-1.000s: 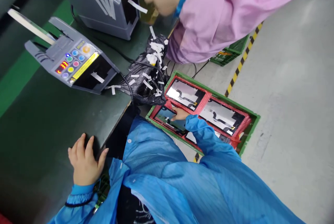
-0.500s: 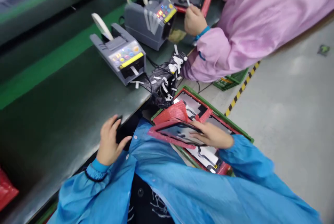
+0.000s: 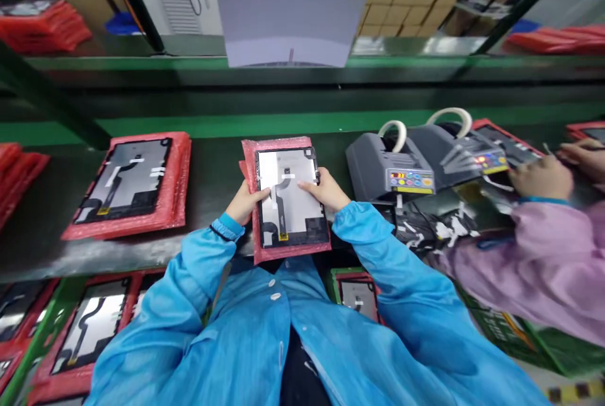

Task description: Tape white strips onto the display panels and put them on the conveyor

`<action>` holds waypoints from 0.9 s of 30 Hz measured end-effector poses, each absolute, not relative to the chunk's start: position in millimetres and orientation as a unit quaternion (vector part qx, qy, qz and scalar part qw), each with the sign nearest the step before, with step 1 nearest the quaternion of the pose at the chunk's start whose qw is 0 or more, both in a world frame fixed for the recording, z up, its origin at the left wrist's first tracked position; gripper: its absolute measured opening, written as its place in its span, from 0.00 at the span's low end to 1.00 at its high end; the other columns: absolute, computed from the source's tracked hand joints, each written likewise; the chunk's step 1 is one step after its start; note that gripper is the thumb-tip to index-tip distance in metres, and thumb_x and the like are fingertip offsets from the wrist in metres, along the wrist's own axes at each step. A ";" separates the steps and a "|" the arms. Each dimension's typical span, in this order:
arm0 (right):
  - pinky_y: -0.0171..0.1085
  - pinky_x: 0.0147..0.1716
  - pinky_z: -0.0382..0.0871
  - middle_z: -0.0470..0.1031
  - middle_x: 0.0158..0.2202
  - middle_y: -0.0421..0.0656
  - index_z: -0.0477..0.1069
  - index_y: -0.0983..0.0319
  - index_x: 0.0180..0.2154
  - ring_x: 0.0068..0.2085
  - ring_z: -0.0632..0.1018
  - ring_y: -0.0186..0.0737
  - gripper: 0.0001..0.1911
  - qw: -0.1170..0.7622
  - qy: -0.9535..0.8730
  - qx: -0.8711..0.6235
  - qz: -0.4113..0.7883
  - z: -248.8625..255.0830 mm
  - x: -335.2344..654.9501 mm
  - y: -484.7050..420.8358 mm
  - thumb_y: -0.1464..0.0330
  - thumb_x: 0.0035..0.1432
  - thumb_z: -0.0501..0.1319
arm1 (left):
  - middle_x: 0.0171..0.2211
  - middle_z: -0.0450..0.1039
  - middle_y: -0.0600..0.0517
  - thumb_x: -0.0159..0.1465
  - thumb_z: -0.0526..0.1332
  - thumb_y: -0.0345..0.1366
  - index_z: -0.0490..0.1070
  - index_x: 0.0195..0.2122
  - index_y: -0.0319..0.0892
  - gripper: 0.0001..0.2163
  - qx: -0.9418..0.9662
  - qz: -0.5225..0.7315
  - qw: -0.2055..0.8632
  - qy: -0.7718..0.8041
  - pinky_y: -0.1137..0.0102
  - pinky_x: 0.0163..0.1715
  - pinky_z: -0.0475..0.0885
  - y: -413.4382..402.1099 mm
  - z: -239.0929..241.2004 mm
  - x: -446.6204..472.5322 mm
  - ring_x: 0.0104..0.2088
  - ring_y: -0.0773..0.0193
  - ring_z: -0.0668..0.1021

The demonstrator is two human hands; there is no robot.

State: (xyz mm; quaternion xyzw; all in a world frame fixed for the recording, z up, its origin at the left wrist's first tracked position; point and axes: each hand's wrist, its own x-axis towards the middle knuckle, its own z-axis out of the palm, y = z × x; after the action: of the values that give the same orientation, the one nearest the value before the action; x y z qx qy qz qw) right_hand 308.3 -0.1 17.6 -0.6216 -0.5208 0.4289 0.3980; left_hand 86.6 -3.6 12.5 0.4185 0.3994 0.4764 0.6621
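1. The left hand (image 3: 243,201) pinches the left side of a flat panel (image 3: 302,210) and its pink-red bubble wrap (image 3: 258,239), thumb laid over the panel's face, the other fingers mostly hidden.
2. The right hand (image 3: 328,190) grips the opposite side, its thumb also on the face and fingers curled around the edge.
3. The panel is in front of the person's body, above the near part of the dark table (image 3: 212,166), its dark band toward the person; whether the wrap touches the tabletop I cannot tell.
4. On the panel's face are a dark flex cable (image 3: 281,214), small white strips and a yellow patch at the cable's near end.
5. The nearer tape dispenser (image 3: 368,166) has a lit red display that seems to read 33, though blur makes this uncertain; the print on its yellow strip (image 3: 411,190) is too small to read.
6. Both forearms reach forward and angle inward in blue sleeves (image 3: 401,273), with a black band (image 3: 222,231) around the left cuff.
7. A co-worker's hand (image 3: 543,177) is near the farther dispenser (image 3: 428,147).
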 end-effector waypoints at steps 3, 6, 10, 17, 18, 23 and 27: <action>0.43 0.42 0.74 0.77 0.31 0.43 0.59 0.66 0.55 0.36 0.80 0.44 0.34 0.308 -0.586 -0.670 0.337 11.7 292.1 16.2 0.68 0.49 0.68 | 0.39 0.76 0.49 0.42 0.70 0.38 0.65 0.43 0.40 0.27 0.418 0.464 0.619 0.475 0.59 0.47 0.71 18.4 -2.7 73.1 0.40 0.56 0.77; 0.37 0.33 0.74 0.73 0.24 0.37 0.63 0.64 0.53 0.23 0.76 0.37 0.25 0.296 -0.581 -0.676 0.344 9.4 291.1 6.2 0.71 0.53 0.64 | 0.37 0.76 0.46 0.48 0.63 0.40 0.66 0.39 0.40 0.18 0.495 0.398 0.507 0.582 0.58 0.46 0.71 25.5 -8.0 62.2 0.41 0.53 0.77; 0.32 0.23 0.70 0.71 0.21 0.37 0.71 0.63 0.33 0.19 0.73 0.32 0.12 0.409 -0.491 -0.677 0.364 -0.8 322.6 -43.5 0.61 0.52 0.65 | 0.34 0.75 0.40 0.54 0.58 0.43 0.68 0.33 0.42 0.11 0.641 0.214 0.276 0.683 0.52 0.45 0.68 25.8 0.5 44.6 0.43 0.41 0.77; 0.28 0.16 0.66 0.68 0.18 0.34 0.67 0.62 0.28 0.18 0.70 0.28 0.23 0.679 -0.141 -0.678 0.244 -1.6 406.3 -119.7 0.49 0.44 0.67 | 0.40 0.70 0.41 0.56 0.61 0.48 0.65 0.52 0.39 0.26 0.730 0.233 0.123 0.631 0.44 0.45 0.65 29.5 22.1 35.1 0.49 0.34 0.70; 0.28 0.16 0.67 0.69 0.19 0.35 0.68 0.62 0.28 0.19 0.71 0.28 0.23 0.689 -0.125 -0.669 0.251 0.0 411.4 -118.0 0.50 0.44 0.68 | 0.42 0.68 0.41 0.58 0.60 0.47 0.65 0.51 0.39 0.24 0.747 0.243 0.105 0.610 0.44 0.45 0.66 27.9 25.2 37.6 0.50 0.35 0.68; 0.27 0.17 0.65 0.68 0.20 0.36 0.67 0.63 0.26 0.20 0.70 0.26 0.19 0.722 -0.141 -0.634 0.239 2.3 411.9 -98.1 0.56 0.44 0.70 | 0.40 0.69 0.41 0.62 0.55 0.44 0.72 0.45 0.39 0.16 0.833 0.272 0.044 0.479 0.50 0.46 0.67 25.5 24.1 47.9 0.45 0.43 0.71; 0.27 0.17 0.63 0.66 0.19 0.34 0.65 0.62 0.27 0.20 0.68 0.26 0.20 0.739 -0.185 -0.632 0.139 -1.3 410.0 -102.9 0.54 0.45 0.68 | 0.38 0.71 0.42 0.63 0.53 0.43 0.73 0.41 0.40 0.15 0.863 0.288 0.065 0.409 0.55 0.46 0.69 28.6 13.6 47.7 0.42 0.49 0.74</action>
State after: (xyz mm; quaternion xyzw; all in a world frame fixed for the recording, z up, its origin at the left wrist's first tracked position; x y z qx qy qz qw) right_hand 410.0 -102.9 -1.3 -0.6323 -0.1846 0.1393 0.7394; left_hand 47.7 28.6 13.6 0.8631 0.4094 0.2885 0.0649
